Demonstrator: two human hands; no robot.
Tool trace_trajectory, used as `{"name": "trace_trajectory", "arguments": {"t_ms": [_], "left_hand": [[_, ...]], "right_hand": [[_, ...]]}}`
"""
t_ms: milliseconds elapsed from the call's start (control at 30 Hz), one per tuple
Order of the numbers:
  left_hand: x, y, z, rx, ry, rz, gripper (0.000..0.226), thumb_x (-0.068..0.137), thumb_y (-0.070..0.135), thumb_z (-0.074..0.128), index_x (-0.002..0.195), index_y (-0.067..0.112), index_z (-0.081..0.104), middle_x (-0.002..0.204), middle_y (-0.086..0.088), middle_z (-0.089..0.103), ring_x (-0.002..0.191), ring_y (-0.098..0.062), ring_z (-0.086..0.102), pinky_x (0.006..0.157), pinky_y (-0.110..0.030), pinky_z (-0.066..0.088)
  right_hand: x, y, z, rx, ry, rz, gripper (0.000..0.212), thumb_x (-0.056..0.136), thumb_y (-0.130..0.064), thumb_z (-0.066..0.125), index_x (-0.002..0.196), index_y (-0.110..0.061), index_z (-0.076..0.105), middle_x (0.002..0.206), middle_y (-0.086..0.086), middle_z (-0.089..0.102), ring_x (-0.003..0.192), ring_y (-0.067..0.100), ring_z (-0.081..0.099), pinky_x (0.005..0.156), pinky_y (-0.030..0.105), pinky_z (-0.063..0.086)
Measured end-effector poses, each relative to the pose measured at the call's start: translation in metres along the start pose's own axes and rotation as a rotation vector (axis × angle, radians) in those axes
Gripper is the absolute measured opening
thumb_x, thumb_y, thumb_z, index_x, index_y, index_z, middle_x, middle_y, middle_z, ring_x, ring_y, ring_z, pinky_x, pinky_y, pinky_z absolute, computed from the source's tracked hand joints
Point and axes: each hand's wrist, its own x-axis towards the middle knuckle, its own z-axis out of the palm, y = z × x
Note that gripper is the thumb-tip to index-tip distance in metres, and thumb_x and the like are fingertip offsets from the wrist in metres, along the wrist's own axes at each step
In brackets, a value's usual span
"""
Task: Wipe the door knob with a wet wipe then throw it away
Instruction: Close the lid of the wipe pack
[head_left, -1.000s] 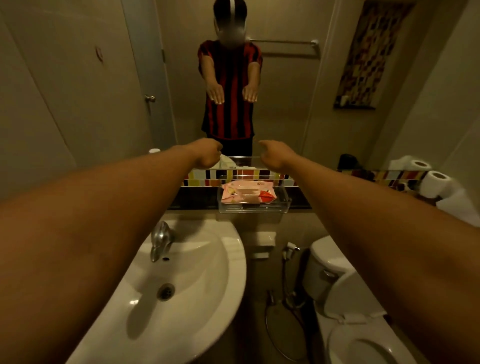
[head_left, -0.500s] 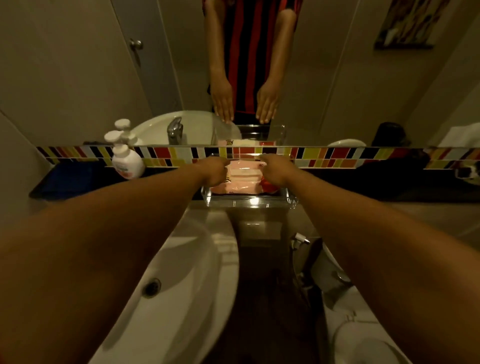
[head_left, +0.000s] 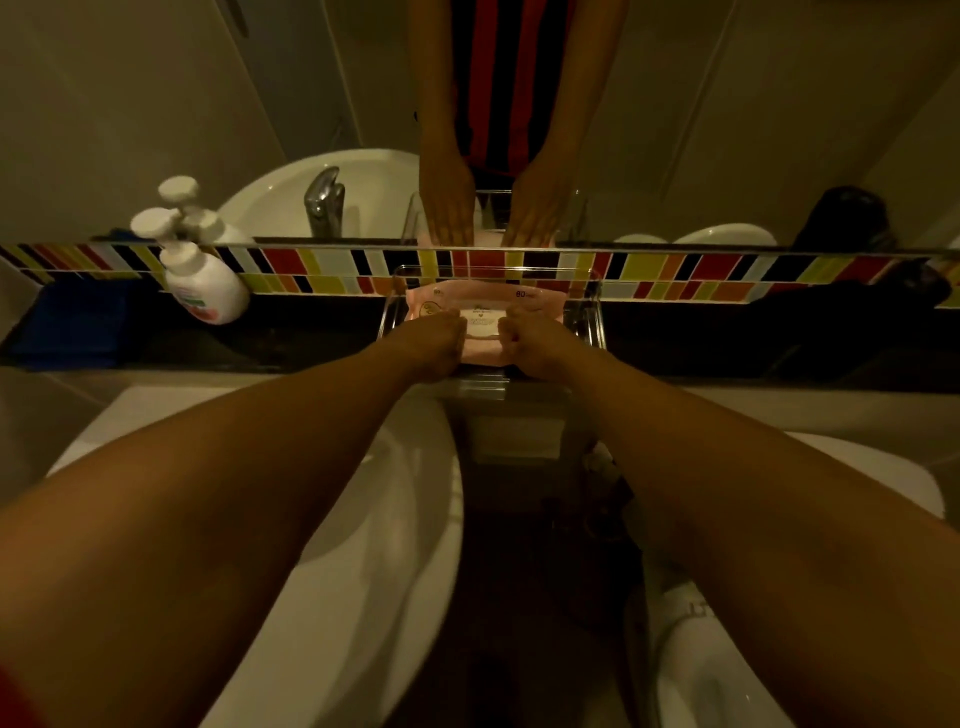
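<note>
Wipes pack lies under curled left hand and right hand, grip unclear.

Dim warm-lit bathroom: mirror sat above a multicoloured tile strip, dark ledge below, white sink lower left.

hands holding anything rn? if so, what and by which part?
Cannot tell a firm hold. Left hand and right hand are both curled on the pink wet wipe pack in the clear tray, flanking its flap label; fingertips are hidden.
</note>
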Motion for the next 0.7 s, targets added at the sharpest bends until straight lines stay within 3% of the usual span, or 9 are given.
{"name": "trace_trajectory", "arguments": {"t_ms": [233, 433, 533, 600, 667, 700], "left_hand": [[0.007, 0.003, -0.002, 0.009, -0.008, -0.069, 0.041, 0.099, 0.025, 0.047, 0.138, 0.014, 0.044, 0.136, -0.013, 0.053, 0.123, -0.028, 0.053, 0.103, -0.039, 0.046], [0.007, 0.004, -0.001, -0.031, -0.044, -0.076, 0.043, 0.100, 0.022, 0.045, 0.142, 0.015, 0.040, 0.137, -0.013, 0.052, 0.123, -0.028, 0.053, 0.106, -0.041, 0.045], [0.002, 0.000, -0.003, -0.011, -0.081, -0.017, 0.043, 0.100, 0.020, 0.045, 0.141, 0.014, 0.039, 0.144, -0.014, 0.045, 0.128, -0.029, 0.049, 0.109, -0.042, 0.042], [-0.006, -0.004, -0.010, 0.014, -0.059, -0.012, 0.042, 0.099, 0.018, 0.045, 0.140, 0.011, 0.040, 0.155, -0.014, 0.030, 0.140, -0.032, 0.035, 0.116, -0.045, 0.030], [-0.019, -0.011, -0.022, -0.024, 0.020, -0.027, 0.046, 0.100, 0.018, 0.041, 0.145, 0.010, 0.035, 0.159, -0.012, 0.022, 0.146, -0.032, 0.023, 0.119, -0.046, 0.019], [-0.027, -0.015, -0.030, -0.071, 0.048, -0.046, 0.048, 0.101, 0.018, 0.040, 0.147, 0.010, 0.033, 0.159, -0.011, 0.023, 0.145, -0.031, 0.025, 0.118, -0.044, 0.022]], "right_hand": [[0.003, 0.003, -0.002, -0.083, -0.018, -0.059, 0.033, 0.095, -0.015, 0.052, 0.126, -0.004, 0.057, 0.143, 0.016, 0.041, 0.128, 0.033, 0.044, 0.110, 0.043, 0.038], [0.011, 0.000, 0.006, -0.057, -0.075, 0.050, 0.063, 0.091, -0.017, 0.060, 0.147, -0.004, 0.033, 0.152, 0.022, 0.030, 0.135, 0.039, 0.038, 0.111, 0.046, 0.039], [0.011, -0.001, 0.002, -0.085, -0.064, 0.036, 0.048, 0.091, -0.021, 0.060, 0.136, -0.006, 0.048, 0.144, 0.018, 0.042, 0.127, 0.034, 0.046, 0.106, 0.043, 0.043], [0.008, -0.002, -0.005, -0.030, -0.053, 0.048, 0.034, 0.093, -0.022, 0.057, 0.126, -0.011, 0.057, 0.132, 0.012, 0.056, 0.117, 0.027, 0.054, 0.101, 0.039, 0.047], [0.003, -0.004, -0.013, 0.069, -0.021, 0.076, 0.038, 0.095, -0.021, 0.054, 0.133, -0.015, 0.053, 0.135, 0.010, 0.056, 0.119, 0.026, 0.054, 0.102, 0.039, 0.047], [-0.002, -0.008, -0.019, 0.098, 0.001, 0.086, 0.043, 0.096, -0.019, 0.054, 0.139, -0.015, 0.048, 0.141, 0.010, 0.052, 0.125, 0.028, 0.051, 0.105, 0.040, 0.045]]}}
